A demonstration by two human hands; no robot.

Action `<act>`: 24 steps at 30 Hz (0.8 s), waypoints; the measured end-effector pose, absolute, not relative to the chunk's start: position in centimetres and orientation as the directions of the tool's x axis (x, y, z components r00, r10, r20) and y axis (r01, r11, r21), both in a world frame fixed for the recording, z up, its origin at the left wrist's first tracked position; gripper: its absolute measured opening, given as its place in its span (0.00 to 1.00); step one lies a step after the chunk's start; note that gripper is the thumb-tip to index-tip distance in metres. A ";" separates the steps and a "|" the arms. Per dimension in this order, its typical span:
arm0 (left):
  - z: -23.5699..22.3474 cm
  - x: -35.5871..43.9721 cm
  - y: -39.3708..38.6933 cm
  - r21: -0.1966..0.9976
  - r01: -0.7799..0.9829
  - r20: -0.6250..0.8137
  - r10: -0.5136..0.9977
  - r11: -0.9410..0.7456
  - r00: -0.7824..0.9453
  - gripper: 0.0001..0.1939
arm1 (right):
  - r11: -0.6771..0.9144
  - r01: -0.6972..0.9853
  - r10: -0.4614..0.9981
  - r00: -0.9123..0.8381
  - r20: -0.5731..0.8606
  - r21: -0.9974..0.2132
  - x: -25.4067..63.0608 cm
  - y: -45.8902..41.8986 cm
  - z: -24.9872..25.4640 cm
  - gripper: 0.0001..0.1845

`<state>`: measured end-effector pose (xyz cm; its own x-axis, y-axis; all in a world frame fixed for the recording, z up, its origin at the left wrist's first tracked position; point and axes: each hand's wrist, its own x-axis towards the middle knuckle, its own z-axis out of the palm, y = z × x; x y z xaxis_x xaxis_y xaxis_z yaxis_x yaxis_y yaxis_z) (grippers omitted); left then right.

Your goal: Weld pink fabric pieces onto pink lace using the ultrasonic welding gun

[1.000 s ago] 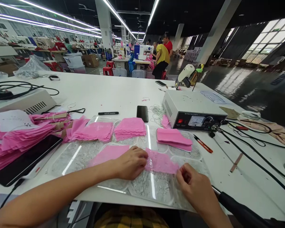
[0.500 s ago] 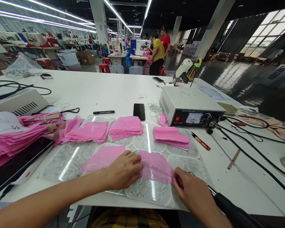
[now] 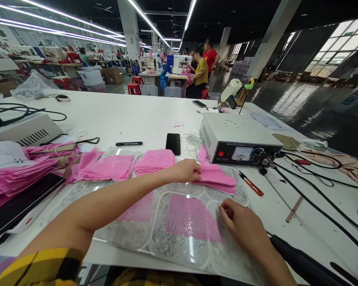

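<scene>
The left hand (image 3: 186,171) reaches forward over the clear mat (image 3: 77,194), its fingertips (image 3: 197,171) pinched on the near edge of the top sheet of the plain pink stack (image 3: 219,179); the grip looks light, with thumb below and fingers above, but how much of the sheet they have lifted cannot be told. The right hand (image 3: 241,227) rests near the body, fingers curled loosely with the tips pressed on the right edge of the lace piece (image 3: 191,216), which lies flat on the mat just left of those fingers. A second pink piece (image 3: 137,210) lies flat further left, partly hidden under the left forearm. Beyond the left fingers' near side sit two more stacks of lace, one (image 3: 153,161) just left of the hand and another (image 3: 107,167) further left, both still thick, so by the look of it much of the supply is not yet used. The work appears to be at an early point in one cycle: one lace piece is laid out and held down, a plain sheet is being taken, and nothing is yet joined. The welder box (image 3: 238,141) stands behind the plain stack, snips (image 3: 250,184) lie to the right of it, and a dark handle (image 3: 298,260) lies just right of the right wrist, untouched.
</scene>
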<state>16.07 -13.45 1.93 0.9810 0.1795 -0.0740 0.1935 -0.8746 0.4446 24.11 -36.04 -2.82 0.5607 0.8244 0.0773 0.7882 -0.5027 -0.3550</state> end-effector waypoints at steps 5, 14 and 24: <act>0.7 17.3 -13.5 0.440 0.224 -0.208 0.144 -0.870 0.968 0.11 | -0.496 0.760 0.813 0.576 0.082 -0.419 25.3 -35.4 -2.7 0.13; 0.3 17.5 -12.0 0.483 0.238 -0.235 0.136 -0.843 0.962 0.13 | -0.408 0.749 0.794 0.573 0.203 -0.522 26.0 -34.2 -1.7 0.13; 0.2 17.3 -12.4 0.437 0.175 -0.233 0.077 -0.882 0.969 0.13 | -0.339 0.750 0.751 0.579 0.316 -0.568 27.2 -32.0 -2.1 0.13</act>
